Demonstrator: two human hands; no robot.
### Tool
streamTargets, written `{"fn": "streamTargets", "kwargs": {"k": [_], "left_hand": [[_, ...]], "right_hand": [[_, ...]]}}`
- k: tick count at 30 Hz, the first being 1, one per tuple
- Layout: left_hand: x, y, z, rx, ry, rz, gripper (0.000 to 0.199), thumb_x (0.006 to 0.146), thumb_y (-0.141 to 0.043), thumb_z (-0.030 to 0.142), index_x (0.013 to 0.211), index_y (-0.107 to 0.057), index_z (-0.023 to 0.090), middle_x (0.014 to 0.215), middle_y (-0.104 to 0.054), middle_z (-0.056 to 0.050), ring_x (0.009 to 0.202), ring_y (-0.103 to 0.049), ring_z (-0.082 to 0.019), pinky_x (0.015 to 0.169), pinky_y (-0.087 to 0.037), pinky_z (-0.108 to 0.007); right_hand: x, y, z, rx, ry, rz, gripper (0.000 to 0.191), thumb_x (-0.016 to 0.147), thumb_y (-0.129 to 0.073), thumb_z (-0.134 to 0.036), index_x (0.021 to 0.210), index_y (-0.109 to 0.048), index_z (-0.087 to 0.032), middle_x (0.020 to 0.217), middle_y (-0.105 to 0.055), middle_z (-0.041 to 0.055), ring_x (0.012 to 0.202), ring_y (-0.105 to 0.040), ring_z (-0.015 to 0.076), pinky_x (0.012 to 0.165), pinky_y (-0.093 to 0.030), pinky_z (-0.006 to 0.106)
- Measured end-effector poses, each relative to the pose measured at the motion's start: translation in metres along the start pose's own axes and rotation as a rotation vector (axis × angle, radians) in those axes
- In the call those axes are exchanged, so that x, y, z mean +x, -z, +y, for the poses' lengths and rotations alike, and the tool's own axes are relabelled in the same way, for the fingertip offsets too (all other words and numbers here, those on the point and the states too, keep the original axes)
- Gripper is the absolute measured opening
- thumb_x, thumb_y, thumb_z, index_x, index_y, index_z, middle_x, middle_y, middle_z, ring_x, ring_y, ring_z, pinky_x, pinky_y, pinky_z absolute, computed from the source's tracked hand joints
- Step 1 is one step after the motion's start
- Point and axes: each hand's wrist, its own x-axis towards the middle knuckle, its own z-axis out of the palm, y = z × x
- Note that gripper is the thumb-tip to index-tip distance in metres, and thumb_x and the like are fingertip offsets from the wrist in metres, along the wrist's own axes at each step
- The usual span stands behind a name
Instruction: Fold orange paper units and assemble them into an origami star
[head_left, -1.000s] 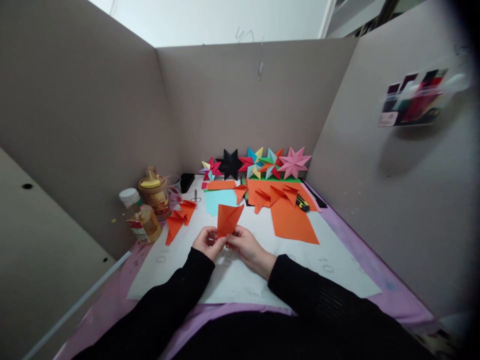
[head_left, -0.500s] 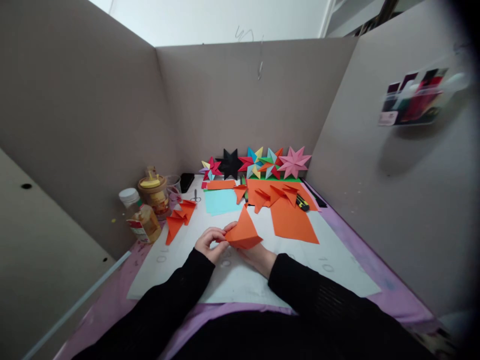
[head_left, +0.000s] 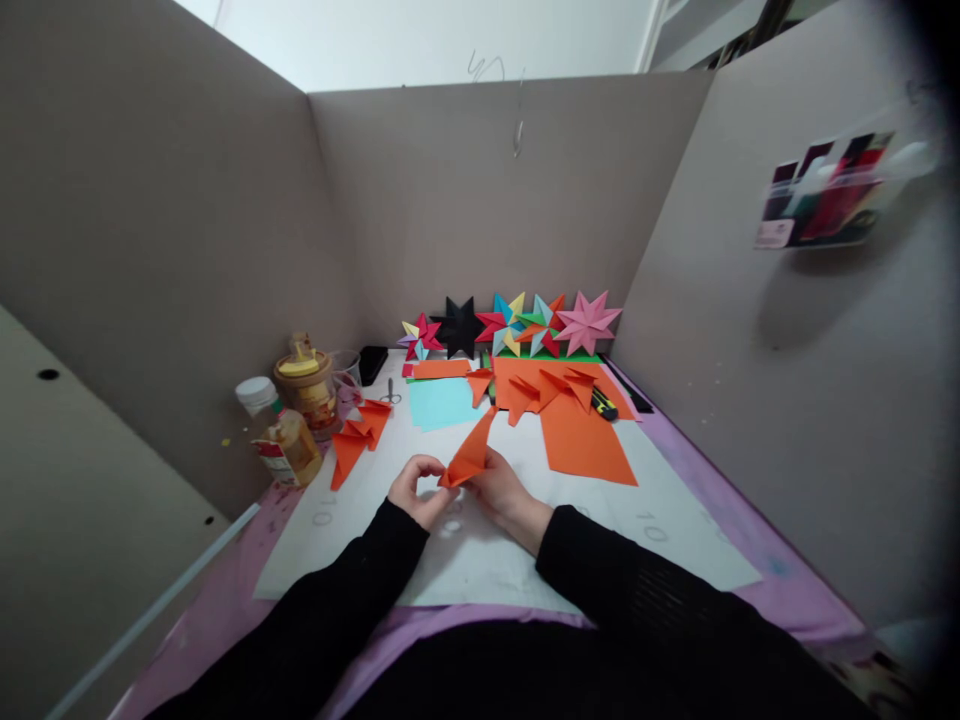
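Between my two hands is a folded orange paper piece (head_left: 470, 452), its long point slanting up and away. The fingers of my left hand (head_left: 420, 490) pinch its lower left corner. On its right side my right hand (head_left: 506, 492) grips it, some fingers hidden behind the paper. Both hands are just above the white sheet (head_left: 480, 570). Left of them lie several folded orange pieces (head_left: 352, 440), and more orange folded pieces (head_left: 523, 395) rest beyond, on flat orange paper (head_left: 589, 447).
Paper stars, among them a black one (head_left: 460, 327) and a pink one (head_left: 589, 324), stand along the back panel. Light blue paper (head_left: 442, 403), scissors (head_left: 391, 393) and a yellow-black cutter (head_left: 604, 404) lie nearer. At left are a bottle (head_left: 281, 435) and a jar (head_left: 309, 390).
The orange piece has closed up into a narrower shape and leans more. My right hand has moved from beneath it to its right side, with more fingers showing.
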Motion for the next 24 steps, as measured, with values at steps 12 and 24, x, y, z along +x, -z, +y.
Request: {"fn": "streamTargets", "kwargs": {"k": [12, 24], "left_hand": [[0.007, 0.001, -0.008, 0.056, -0.063, 0.015, 0.008, 0.075, -0.061, 0.026, 0.076, -0.065, 0.019, 0.076, -0.059, -0.003, 0.071, -0.056, -0.014, 0.059, -0.044, -0.024], [0.004, 0.001, -0.008, 0.015, -0.173, -0.078, 0.017, 0.071, -0.063, 0.023, 0.088, -0.068, 0.022, 0.107, -0.058, -0.008, 0.101, -0.056, -0.020, 0.089, -0.045, -0.036]], "right_hand": [[0.000, 0.002, 0.001, 0.037, 0.011, 0.011, 0.014, 0.066, -0.069, -0.022, 0.074, -0.060, -0.016, 0.061, -0.057, -0.0010, 0.052, -0.048, 0.0101, 0.053, -0.037, 0.024], [-0.002, 0.001, 0.001, 0.002, 0.015, 0.003, 0.016, 0.062, -0.072, -0.023, 0.074, -0.064, -0.016, 0.065, -0.061, 0.0007, 0.058, -0.052, 0.0128, 0.058, -0.041, 0.025]]}}
